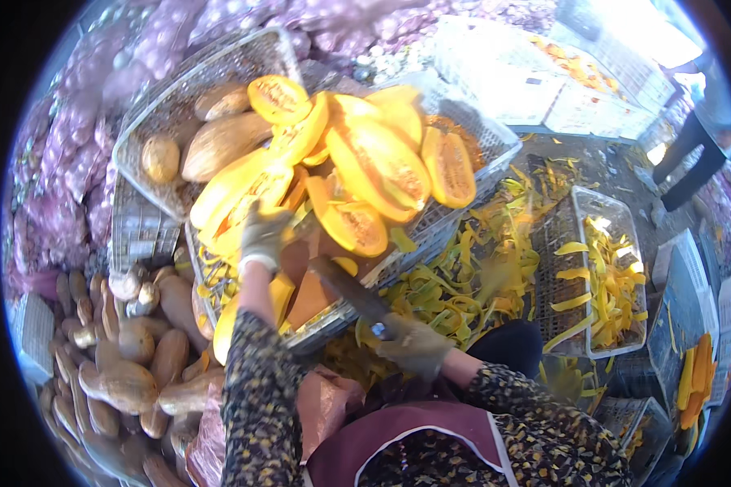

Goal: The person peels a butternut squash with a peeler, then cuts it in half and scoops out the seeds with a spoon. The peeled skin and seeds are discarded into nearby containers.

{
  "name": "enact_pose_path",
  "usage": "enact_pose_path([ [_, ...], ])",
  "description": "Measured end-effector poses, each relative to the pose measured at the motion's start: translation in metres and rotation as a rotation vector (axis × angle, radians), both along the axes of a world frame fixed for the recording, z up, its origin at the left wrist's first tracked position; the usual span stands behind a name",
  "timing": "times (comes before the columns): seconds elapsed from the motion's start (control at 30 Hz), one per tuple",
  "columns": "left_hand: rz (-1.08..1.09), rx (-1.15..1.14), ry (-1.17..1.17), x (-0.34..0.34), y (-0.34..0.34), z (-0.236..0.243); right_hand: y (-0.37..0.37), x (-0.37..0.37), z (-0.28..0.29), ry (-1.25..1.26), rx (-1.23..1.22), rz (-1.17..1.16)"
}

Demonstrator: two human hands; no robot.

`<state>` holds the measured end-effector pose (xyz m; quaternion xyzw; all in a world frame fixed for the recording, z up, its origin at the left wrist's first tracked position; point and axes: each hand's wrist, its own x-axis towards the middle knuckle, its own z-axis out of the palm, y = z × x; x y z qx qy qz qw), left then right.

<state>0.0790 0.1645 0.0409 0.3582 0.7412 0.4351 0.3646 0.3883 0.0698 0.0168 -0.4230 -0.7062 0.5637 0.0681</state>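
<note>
My left hand (pixel 261 237), in a pale work glove, reaches over a heap of peeled, halved squash. Its fingers look apart against the near edge of a yellow squash half (pixel 248 191); blur hides the fingertips. In my right hand (pixel 414 347), also gloved, is the handle of a large knife (pixel 351 290). Its dark, broad blade points up and left over a brown board (pixel 315 294) on a crate. More cut halves with seeds showing, such as the large squash half (pixel 378 166), lie just beyond the board. Peeled yellow squash (pixel 280 296) lies beside my left wrist.
Unpeeled squash (pixel 126 385) cover the ground at left; others sit in a far crate (pixel 126 154). Peelings (pixel 455 272) spread right of the board, near a crate of peelings (pixel 581 276). Purple net sacks (pixel 57 178) line the back and left. A person's legs (pixel 694 162) show at right.
</note>
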Motion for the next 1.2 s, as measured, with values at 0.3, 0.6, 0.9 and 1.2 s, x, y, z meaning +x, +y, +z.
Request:
enact_pose_path([
  [0.3, -0.142, 0.509, 0.295, 0.033, -0.094, 0.018, 0.055, -0.080, -0.010, 0.048, 0.724, -0.070],
  [0.6, -0.678, 0.170, 0.228, 0.127, -0.126, -0.015, -0.008, 0.012, -0.082, 0.884, -1.016, -0.610],
  [0.9, 0.101, 0.533, -0.465, -0.044, -0.111, -0.050, 0.194, 0.177, 0.172, 1.376, -0.188, -0.994],
  [1.2, 0.155, -0.158, 0.612, -0.087, -0.135, -0.055, 0.097, 0.094, 0.081, 0.581, -0.277, -0.344],
])
